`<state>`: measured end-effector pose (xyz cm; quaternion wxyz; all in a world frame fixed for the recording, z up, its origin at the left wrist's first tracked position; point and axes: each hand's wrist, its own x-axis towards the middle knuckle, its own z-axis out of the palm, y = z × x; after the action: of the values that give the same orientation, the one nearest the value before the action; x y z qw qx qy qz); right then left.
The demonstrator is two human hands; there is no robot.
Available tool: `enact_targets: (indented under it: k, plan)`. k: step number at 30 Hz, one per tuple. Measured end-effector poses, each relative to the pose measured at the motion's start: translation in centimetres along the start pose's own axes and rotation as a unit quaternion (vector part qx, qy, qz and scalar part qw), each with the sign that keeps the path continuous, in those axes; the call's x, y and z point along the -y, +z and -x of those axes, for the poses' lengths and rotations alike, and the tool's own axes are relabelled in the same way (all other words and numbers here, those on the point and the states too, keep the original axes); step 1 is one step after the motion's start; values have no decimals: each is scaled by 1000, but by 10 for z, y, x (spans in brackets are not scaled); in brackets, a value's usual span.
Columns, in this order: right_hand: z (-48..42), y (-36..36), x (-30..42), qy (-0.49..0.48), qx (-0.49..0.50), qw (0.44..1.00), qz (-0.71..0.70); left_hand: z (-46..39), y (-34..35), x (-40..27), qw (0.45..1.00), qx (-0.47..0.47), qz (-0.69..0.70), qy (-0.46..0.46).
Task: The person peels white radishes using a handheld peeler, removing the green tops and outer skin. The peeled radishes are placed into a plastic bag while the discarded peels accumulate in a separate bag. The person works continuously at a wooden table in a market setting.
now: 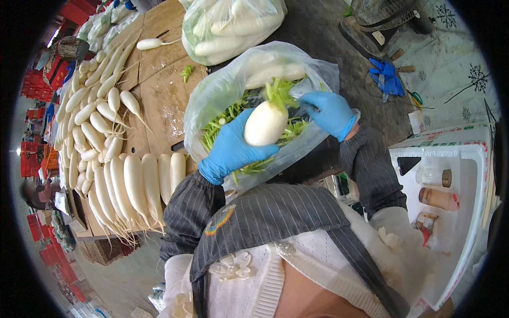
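My left hand [238, 149], in a blue glove, grips a thick white daikon radish [265, 126] with short green leaf stubs. The radish is held above an open clear plastic bag [199, 107]. Inside the bag lie more white radishes [278, 74] and cut green stems [214, 131]. My right hand [328, 113], also gloved in blue, is at the bag's right side, its fingers bent by the plastic, close to the radish's leaf end. Whether those fingers pinch the film or something small cannot be told.
Many radishes [91, 135] are piled on the table [165, 99] at left, with a row of larger ones [133, 185] nearer me. A filled bag [234, 31] stands beyond. To the right are blue gloves [385, 79], scissors [416, 98], a fan [381, 14] and a white foam box [469, 175] holding jars.
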<state>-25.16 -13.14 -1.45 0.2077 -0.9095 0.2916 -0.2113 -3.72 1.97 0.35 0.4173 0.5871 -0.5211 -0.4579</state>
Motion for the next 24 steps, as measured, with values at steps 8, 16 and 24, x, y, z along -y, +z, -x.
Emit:
enact_targets:
  k: [8,16,24]
  plan:
    - [19,26,-4,113,75,896,-422,-7,-22,-6,936,-3,353,7]
    - [26,61,67,198,124,774,-589,-27,-28,-5,797,-41,594,104]
    - [22,76,71,103,-40,849,-516,-30,-29,-6,876,-258,377,152]
